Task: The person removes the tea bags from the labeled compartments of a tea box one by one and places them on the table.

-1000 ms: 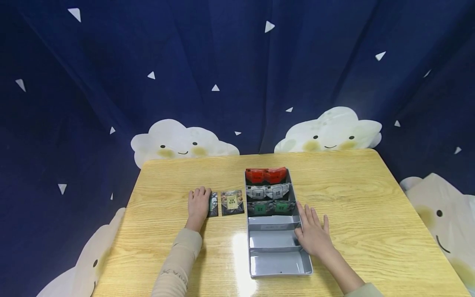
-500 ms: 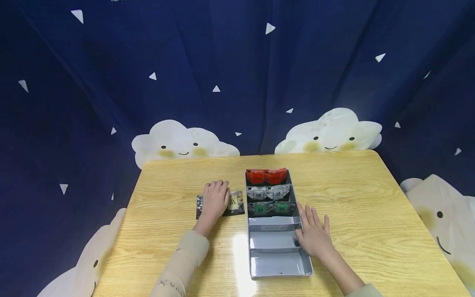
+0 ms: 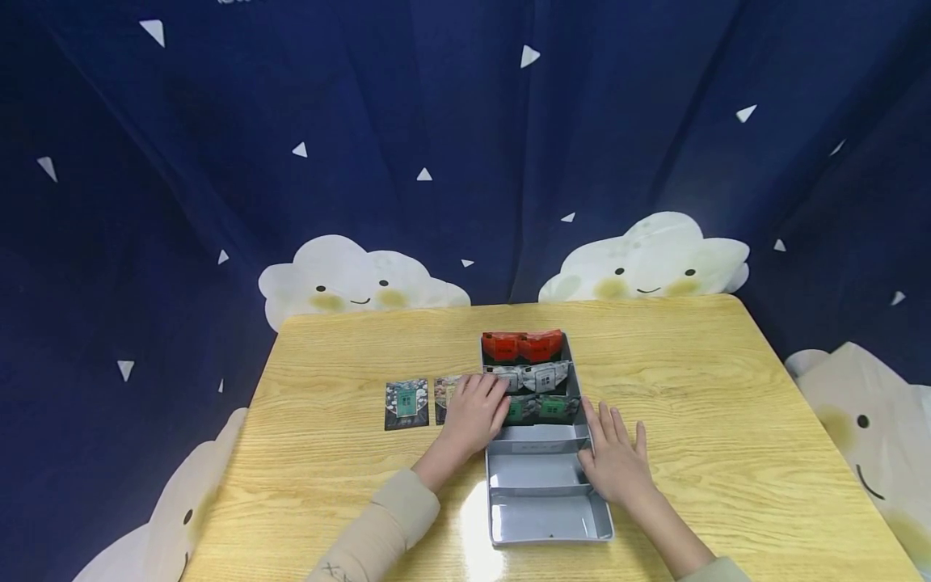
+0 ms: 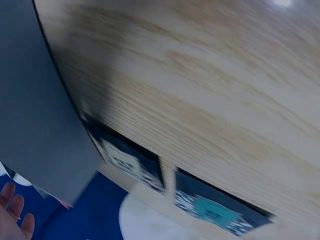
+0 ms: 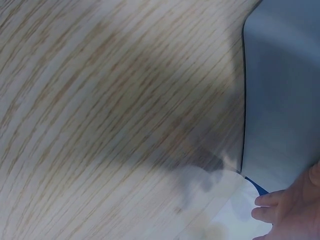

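Observation:
My left hand [image 3: 476, 414] hovers across the left wall of a grey divided box [image 3: 549, 516], its fingers extended above the green and silver packet rows. In the left wrist view its fingertips [image 4: 16, 204] show past the box wall, with nothing seen between them. Beneath my left wrist side lies a packet with a cream label [image 4: 122, 161], partly covered in the head view. Left of that is a flat packet with a green label [image 3: 406, 403]. My right hand [image 3: 617, 457] rests against the box's right wall with fingers spread, holding nothing.
Standing in the box's far compartments are red packets [image 3: 540, 346], silver packets [image 3: 547, 377] and dark green packets [image 3: 556, 407]. The near compartments show bare grey floor. A wooden table [image 3: 669, 364] carries everything, with a blue curtain [image 3: 451, 97] behind it.
My left hand has moved right, from the green-labelled packet, across the cream-labelled one, to the box's left wall. Both packets stay on the table. My right hand has stayed put.

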`<act>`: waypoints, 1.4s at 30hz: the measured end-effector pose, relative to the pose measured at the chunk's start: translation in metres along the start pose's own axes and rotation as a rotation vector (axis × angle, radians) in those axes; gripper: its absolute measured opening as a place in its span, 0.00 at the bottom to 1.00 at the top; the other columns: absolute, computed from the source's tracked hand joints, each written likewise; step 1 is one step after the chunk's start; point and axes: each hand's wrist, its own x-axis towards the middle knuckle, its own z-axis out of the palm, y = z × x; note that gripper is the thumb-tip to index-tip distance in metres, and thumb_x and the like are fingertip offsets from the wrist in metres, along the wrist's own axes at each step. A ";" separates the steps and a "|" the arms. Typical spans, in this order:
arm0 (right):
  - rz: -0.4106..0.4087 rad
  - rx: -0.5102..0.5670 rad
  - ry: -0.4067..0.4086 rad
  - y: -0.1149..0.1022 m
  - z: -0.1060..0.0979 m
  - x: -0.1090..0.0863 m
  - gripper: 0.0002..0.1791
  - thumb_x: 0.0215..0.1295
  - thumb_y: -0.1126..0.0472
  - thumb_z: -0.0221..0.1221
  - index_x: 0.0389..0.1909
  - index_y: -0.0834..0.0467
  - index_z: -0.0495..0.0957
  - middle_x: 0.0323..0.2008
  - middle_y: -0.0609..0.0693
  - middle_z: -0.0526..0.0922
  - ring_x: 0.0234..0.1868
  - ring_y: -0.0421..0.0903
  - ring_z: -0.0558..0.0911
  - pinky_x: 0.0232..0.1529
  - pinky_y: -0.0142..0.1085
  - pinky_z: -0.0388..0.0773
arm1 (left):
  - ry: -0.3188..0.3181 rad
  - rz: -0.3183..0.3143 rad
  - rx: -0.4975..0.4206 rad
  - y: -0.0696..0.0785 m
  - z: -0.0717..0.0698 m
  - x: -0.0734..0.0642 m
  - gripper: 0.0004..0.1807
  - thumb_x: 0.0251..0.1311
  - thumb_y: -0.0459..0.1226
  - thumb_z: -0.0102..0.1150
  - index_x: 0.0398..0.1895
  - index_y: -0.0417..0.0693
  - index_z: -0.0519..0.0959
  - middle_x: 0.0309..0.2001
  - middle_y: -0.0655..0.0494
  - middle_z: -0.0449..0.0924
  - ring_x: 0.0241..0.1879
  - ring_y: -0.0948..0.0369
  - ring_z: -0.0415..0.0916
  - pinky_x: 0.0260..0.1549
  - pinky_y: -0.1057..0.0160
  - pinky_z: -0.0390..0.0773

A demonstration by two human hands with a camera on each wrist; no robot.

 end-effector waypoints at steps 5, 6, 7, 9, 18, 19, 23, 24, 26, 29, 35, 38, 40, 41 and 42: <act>0.002 -0.001 -0.002 0.000 0.000 0.000 0.40 0.60 0.56 0.47 0.71 0.56 0.41 0.68 0.67 0.49 0.67 0.65 0.49 0.61 0.63 0.33 | -0.092 0.019 0.018 0.016 0.000 0.001 0.17 0.65 0.50 0.42 0.51 0.56 0.73 0.45 0.59 0.73 0.46 0.59 0.68 0.49 0.56 0.66; 0.003 0.001 -0.004 0.000 -0.001 0.000 0.40 0.60 0.56 0.47 0.71 0.57 0.41 0.68 0.67 0.49 0.67 0.65 0.49 0.61 0.63 0.33 | -0.107 0.020 0.023 0.018 0.001 0.002 0.18 0.65 0.50 0.42 0.51 0.56 0.73 0.45 0.59 0.72 0.46 0.59 0.68 0.49 0.56 0.66; 0.004 0.001 -0.005 0.000 -0.001 0.000 0.40 0.60 0.56 0.46 0.71 0.56 0.41 0.68 0.67 0.49 0.67 0.65 0.49 0.61 0.63 0.33 | -0.122 0.020 0.028 0.019 0.002 0.002 0.17 0.65 0.50 0.42 0.51 0.56 0.73 0.44 0.59 0.72 0.46 0.59 0.68 0.49 0.56 0.66; 0.005 0.004 -0.006 -0.001 -0.001 0.000 0.40 0.60 0.56 0.46 0.71 0.56 0.41 0.68 0.67 0.49 0.68 0.65 0.49 0.61 0.63 0.32 | -0.134 0.022 0.032 0.022 0.004 0.002 0.16 0.65 0.49 0.43 0.51 0.56 0.73 0.43 0.60 0.71 0.44 0.60 0.67 0.49 0.57 0.66; 0.009 0.018 -0.008 0.001 0.000 0.001 0.40 0.60 0.56 0.46 0.71 0.56 0.41 0.68 0.67 0.48 0.68 0.65 0.48 0.61 0.63 0.32 | -0.078 0.038 0.035 0.027 0.008 0.002 0.10 0.63 0.46 0.48 0.44 0.56 0.73 0.39 0.61 0.70 0.38 0.61 0.67 0.46 0.60 0.67; 0.011 0.017 -0.014 0.001 0.000 0.001 0.40 0.60 0.56 0.46 0.71 0.56 0.40 0.68 0.67 0.48 0.68 0.65 0.48 0.61 0.63 0.31 | -0.071 0.039 0.037 0.027 0.009 0.001 0.09 0.63 0.46 0.48 0.43 0.56 0.73 0.38 0.61 0.70 0.38 0.61 0.67 0.46 0.60 0.67; 0.012 0.020 -0.014 0.000 0.000 0.000 0.40 0.60 0.56 0.46 0.72 0.56 0.40 0.68 0.67 0.48 0.67 0.65 0.48 0.61 0.63 0.32 | -0.062 0.038 0.050 0.027 0.011 0.001 0.07 0.64 0.45 0.47 0.39 0.56 0.73 0.36 0.61 0.70 0.36 0.61 0.67 0.45 0.61 0.67; 0.010 0.023 -0.014 0.000 -0.001 0.000 0.40 0.60 0.56 0.46 0.72 0.55 0.40 0.68 0.67 0.48 0.67 0.65 0.48 0.61 0.63 0.32 | -0.063 0.036 0.055 0.027 0.012 0.000 0.07 0.64 0.45 0.47 0.39 0.56 0.73 0.36 0.62 0.70 0.36 0.61 0.66 0.44 0.61 0.67; 0.008 0.025 -0.007 0.000 -0.001 0.000 0.40 0.60 0.56 0.47 0.71 0.56 0.41 0.68 0.67 0.49 0.67 0.65 0.49 0.61 0.63 0.33 | -0.065 0.033 0.059 0.027 0.013 0.000 0.07 0.64 0.45 0.46 0.38 0.56 0.73 0.35 0.61 0.70 0.35 0.61 0.66 0.44 0.61 0.67; 0.005 0.027 -0.001 -0.001 -0.001 0.000 0.40 0.60 0.56 0.47 0.71 0.56 0.41 0.67 0.68 0.49 0.67 0.65 0.49 0.61 0.63 0.33 | -0.084 0.028 0.062 0.027 0.013 0.000 0.06 0.65 0.43 0.46 0.37 0.56 0.73 0.35 0.61 0.70 0.35 0.61 0.66 0.44 0.61 0.67; 0.003 0.037 0.007 -0.001 -0.001 0.000 0.40 0.59 0.57 0.47 0.71 0.56 0.42 0.67 0.67 0.50 0.67 0.65 0.49 0.61 0.63 0.33 | -0.110 0.027 0.061 0.027 0.011 -0.001 0.06 0.63 0.40 0.46 0.39 0.56 0.73 0.36 0.60 0.71 0.37 0.60 0.67 0.45 0.60 0.67; 0.006 0.041 0.001 0.000 0.000 0.000 0.40 0.60 0.57 0.47 0.71 0.56 0.42 0.68 0.67 0.49 0.67 0.66 0.49 0.61 0.63 0.33 | -0.102 0.031 0.060 0.027 0.011 -0.001 0.06 0.62 0.38 0.47 0.40 0.56 0.73 0.37 0.59 0.71 0.37 0.60 0.67 0.45 0.60 0.67; 0.008 0.041 -0.006 0.001 0.001 0.000 0.40 0.60 0.57 0.47 0.71 0.56 0.41 0.68 0.67 0.49 0.67 0.65 0.49 0.61 0.63 0.32 | -0.094 0.031 0.058 0.027 0.009 -0.001 0.07 0.60 0.38 0.49 0.40 0.56 0.73 0.37 0.59 0.70 0.37 0.59 0.67 0.45 0.59 0.67; 0.010 0.041 -0.009 0.001 0.001 0.000 0.40 0.60 0.57 0.47 0.71 0.56 0.41 0.68 0.67 0.49 0.67 0.65 0.48 0.61 0.63 0.32 | -0.088 0.030 0.056 0.027 0.008 -0.001 0.07 0.59 0.38 0.50 0.40 0.56 0.73 0.37 0.59 0.70 0.37 0.59 0.67 0.46 0.59 0.67; 0.011 0.042 -0.008 0.001 0.001 0.000 0.40 0.60 0.57 0.47 0.71 0.56 0.40 0.68 0.67 0.49 0.67 0.65 0.49 0.61 0.63 0.32 | -0.082 0.028 0.053 0.027 0.007 -0.001 0.08 0.58 0.37 0.51 0.41 0.56 0.72 0.37 0.59 0.70 0.37 0.59 0.67 0.46 0.59 0.67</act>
